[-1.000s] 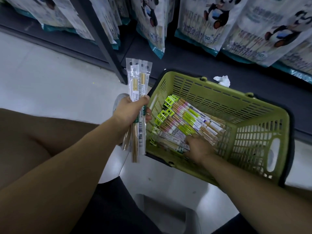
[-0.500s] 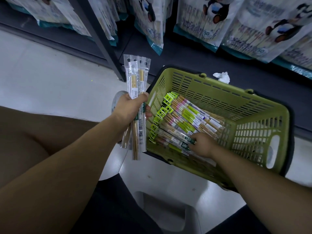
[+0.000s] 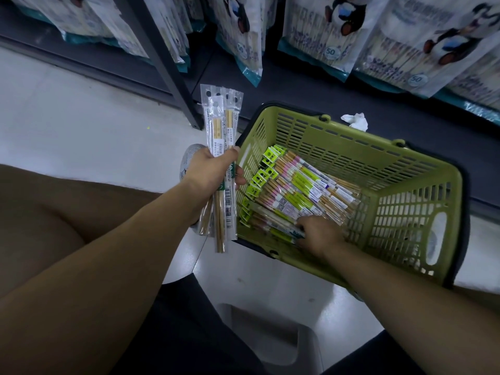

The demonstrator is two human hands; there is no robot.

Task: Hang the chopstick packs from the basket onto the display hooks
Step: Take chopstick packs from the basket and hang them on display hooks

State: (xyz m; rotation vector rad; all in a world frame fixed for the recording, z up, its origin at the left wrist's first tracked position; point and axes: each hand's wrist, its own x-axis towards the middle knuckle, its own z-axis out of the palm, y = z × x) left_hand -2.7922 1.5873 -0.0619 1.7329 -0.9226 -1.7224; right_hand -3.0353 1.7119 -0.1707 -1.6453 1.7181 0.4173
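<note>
Shelf bags (image 3: 319,31) read "50"; left hand (image 3: 211,171) grips chopstick packs (image 3: 220,123).

Right hand (image 3: 318,235) on the move in the basket (image 3: 338,147)! A second ago it was sunk among the pack ends against the basket's near wall. Now it has lifted clear and turned, with its fingers (image 3: 304,228) aimed at the basket's left wall. They close on the end of one chopstick pack (image 3: 273,220) by the basket's near-left corner.

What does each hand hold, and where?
Left hand grips a bunch of chopstick packs mid-length; right hand pinches one pack by its end in the basket.
</note>
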